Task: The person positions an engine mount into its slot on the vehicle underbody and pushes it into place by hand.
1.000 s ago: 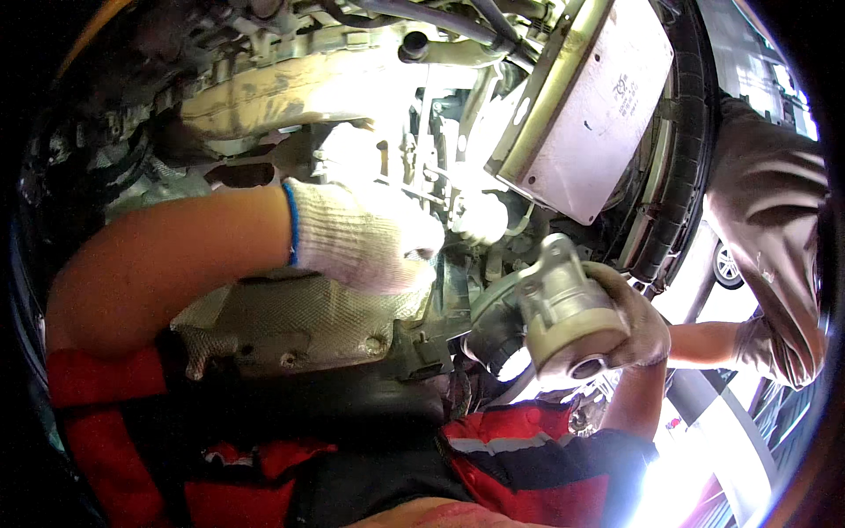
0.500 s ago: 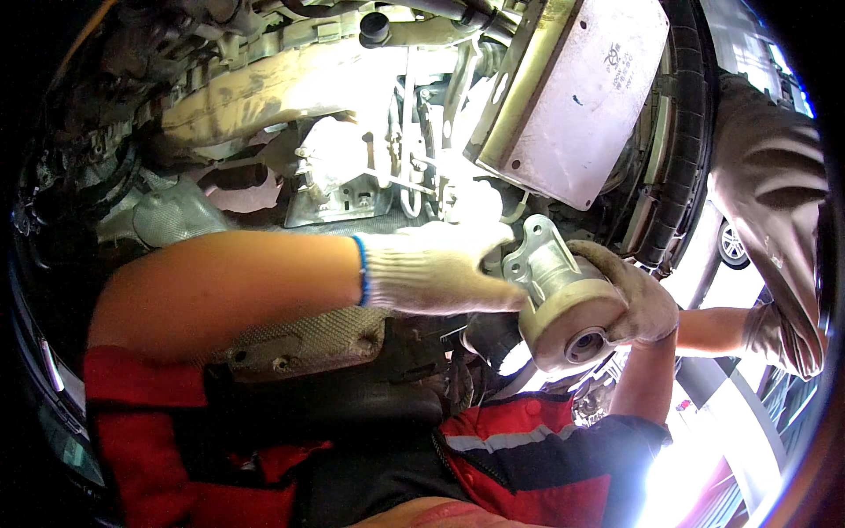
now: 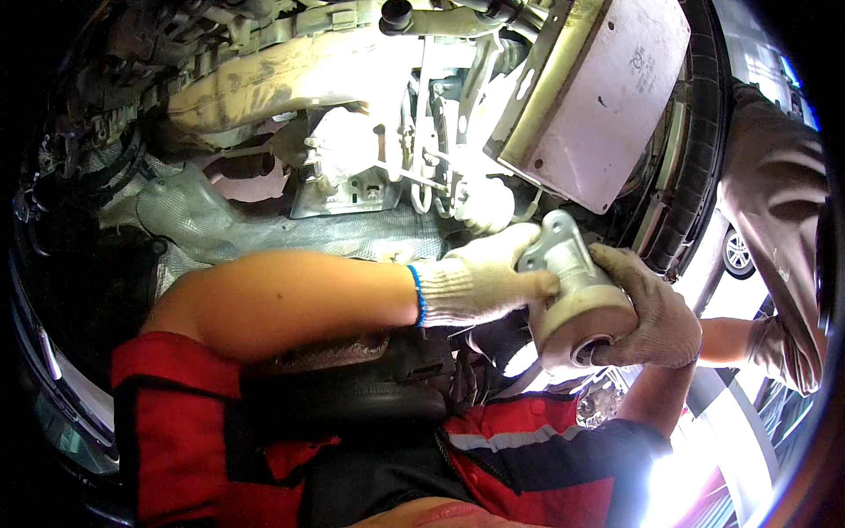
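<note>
Between my two gloved hands is a silver metal mount [image 3: 572,304], with a bolt-holed flange at its upper end and a round, drum-like lower end with a central opening. My left hand [image 3: 488,280], in a white knit glove with a blue cuff edge, grips its flange side, thumb across the body. Around the drum's right side curls my right hand [image 3: 656,312], in a greyish glove, with fingertips at the opening. The mount is tilted and held below a car's underside. A bright round part [image 3: 487,207] of the car sits just above my left hand.
Overhead are a pale metal box-shaped cover [image 3: 607,106], a tan pipe-like part [image 3: 238,97] and silver heat shielding [image 3: 194,211]. A tire [image 3: 704,132] stands at right. Beyond it, a grey-sleeved arm [image 3: 726,339] of another person reaches in behind my right wrist.
The view has shifted, so the car's underside sits farther right and higher. My right fingers have slid around the drum's end toward its opening. Both hands keep hold of the mount.
</note>
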The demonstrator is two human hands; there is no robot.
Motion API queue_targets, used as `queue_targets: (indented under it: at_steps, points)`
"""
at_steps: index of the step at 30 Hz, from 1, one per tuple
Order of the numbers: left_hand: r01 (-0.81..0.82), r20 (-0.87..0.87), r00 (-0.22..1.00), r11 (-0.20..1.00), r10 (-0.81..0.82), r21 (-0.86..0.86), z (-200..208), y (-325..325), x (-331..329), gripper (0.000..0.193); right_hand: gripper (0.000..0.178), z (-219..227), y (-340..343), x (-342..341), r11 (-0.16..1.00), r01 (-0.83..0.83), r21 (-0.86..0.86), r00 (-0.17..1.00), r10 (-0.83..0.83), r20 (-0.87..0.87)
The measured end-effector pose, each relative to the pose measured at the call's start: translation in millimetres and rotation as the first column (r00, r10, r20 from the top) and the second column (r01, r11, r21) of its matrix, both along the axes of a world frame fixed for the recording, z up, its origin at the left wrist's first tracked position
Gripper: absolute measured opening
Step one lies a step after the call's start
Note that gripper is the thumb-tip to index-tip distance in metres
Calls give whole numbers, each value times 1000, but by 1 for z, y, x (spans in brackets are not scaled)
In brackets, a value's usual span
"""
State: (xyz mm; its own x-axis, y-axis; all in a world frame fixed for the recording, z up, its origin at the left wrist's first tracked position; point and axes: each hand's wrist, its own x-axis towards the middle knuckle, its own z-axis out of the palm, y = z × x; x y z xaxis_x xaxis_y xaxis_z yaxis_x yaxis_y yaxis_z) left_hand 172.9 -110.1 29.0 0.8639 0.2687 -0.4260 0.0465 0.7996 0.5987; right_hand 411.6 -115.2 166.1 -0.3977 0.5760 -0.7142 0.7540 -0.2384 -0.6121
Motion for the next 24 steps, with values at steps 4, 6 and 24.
queue_targets:
  at_steps: [4,6,24]
  points:
    - [-23,233,972,1000,20,12,27,24,-1,91,124,19,-14,3,555,741,-379,542,-827,-151]
    - [160,70,982,971,-175,179,51,27,-8,117,115,1,-37,24,496,700,-514,402,-868,-290]
    - [99,289,955,988,-62,-117,25,46,-8,109,116,8,-27,9,750,635,-185,764,-645,13]
